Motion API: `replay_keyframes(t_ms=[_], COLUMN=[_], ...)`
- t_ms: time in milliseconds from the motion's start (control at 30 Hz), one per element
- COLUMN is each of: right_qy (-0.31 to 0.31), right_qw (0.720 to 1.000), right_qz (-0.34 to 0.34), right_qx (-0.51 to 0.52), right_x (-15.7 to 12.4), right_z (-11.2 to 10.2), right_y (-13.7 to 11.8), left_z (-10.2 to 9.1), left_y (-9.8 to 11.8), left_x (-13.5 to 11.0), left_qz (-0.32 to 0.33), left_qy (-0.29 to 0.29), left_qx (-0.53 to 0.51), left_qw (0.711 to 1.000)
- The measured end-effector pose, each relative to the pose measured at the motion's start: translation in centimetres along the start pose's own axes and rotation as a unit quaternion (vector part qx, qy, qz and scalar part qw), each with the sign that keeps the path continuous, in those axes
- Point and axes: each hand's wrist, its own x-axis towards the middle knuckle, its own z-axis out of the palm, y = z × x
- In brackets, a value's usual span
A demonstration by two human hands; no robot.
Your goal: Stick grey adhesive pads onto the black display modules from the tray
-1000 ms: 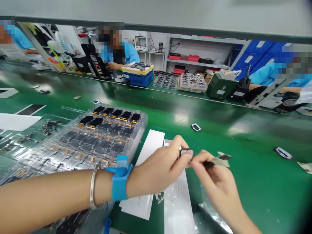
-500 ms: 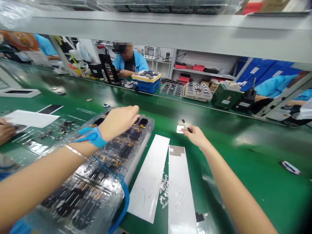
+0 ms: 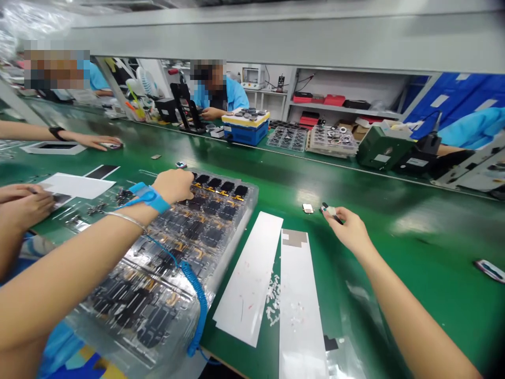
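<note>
Clear plastic tray (image 3: pixel 240 226) of small black modules (image 3: pixel 228 186) lies left on the green table (image 3: pixel 414 252). Left hand (image 3: pixel 173 185) covers its far row, grip hidden. Right hand (image 3: pixel 349 227) pinches black tweezers (image 3: pixel 326 207). Modules are probably best lifted by their edges.

An electronics assembly floor is being shown. A long green tabletop (image 3: pixel 355 179) is being shared by several workers in blue smocks (image 3: pixel 233 95). Small dark components are being kept in stacked clear trays (image 3: pixel 185 237), and further part trays (image 3: pixel 331 139) and a blue crate (image 3: pixel 244 131) are being held on the far side. A blue anti-static wrist strap (image 3: pixel 148 196) is being worn at the near station. Red bins (image 3: pixel 333 99) are being stored on shelving behind.
</note>
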Motion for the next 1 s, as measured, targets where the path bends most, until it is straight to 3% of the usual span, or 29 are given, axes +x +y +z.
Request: replay_keyframes(t_ms=[200,267,367,433,500,600,700,733,800,900,1000], right_qy=[-0.011,0.006,0.041,0.011,-0.035,-0.064,-0.060,-0.054,-0.036,-0.003,0.024], right_qw=[0.995,0.992,0.977,0.968,0.960,0.949,0.941,0.938,0.935,0.939,0.948], right_qz=[-0.046,-0.044,-0.061,-0.081,-0.102,-0.111,-0.106,-0.104,-0.095,-0.093,-0.104], right_qx=[0.091,0.121,0.201,0.237,0.259,0.289,0.316,0.325,0.340,0.331,0.300], right_x=[-8.6,-11.2,-14.3,-15.7,-16.5,-16.9,-17.2,-17.4,-17.7,-18.2,-18.2], right_z=[-2.6,-2.9,-2.6,-2.0,-1.2,-0.2,0.6,0.8,1.3,1.8,1.7], right_y=[1.0,0.1,-2.2,-3.6,-4.4,-4.3,-3.4,-3.1,-2.7,-2.4,-2.3], left_z=[-3.4,-4.8,-5.5,-4.5,-2.8,-0.1,1.0,1.0,0.8,0.7,1.0], left_y=[2.8,5.2,10.8,14.8,18.0,20.3,20.4,20.2,20.0,19.9,19.8], left_x=[-2.2,-3.2,-5.4,-7.4,-9.4,-11.6,-12.1,-12.0,-11.7,-11.2,-11.3], left_qz=[0.079,0.140,0.263,0.356,0.390,0.318,0.281,0.284,0.303,0.333,0.339], left_qy=[0.046,0.059,0.069,0.028,-0.088,-0.216,-0.308,-0.332,-0.345,-0.305,-0.295], left_qx=[-0.033,-0.062,-0.156,-0.338,-0.461,-0.583,-0.636,-0.627,-0.586,-0.538,-0.535], left_qw=[0.995,0.986,0.950,0.871,0.792,0.716,0.650,0.645,0.668,0.711,0.716])
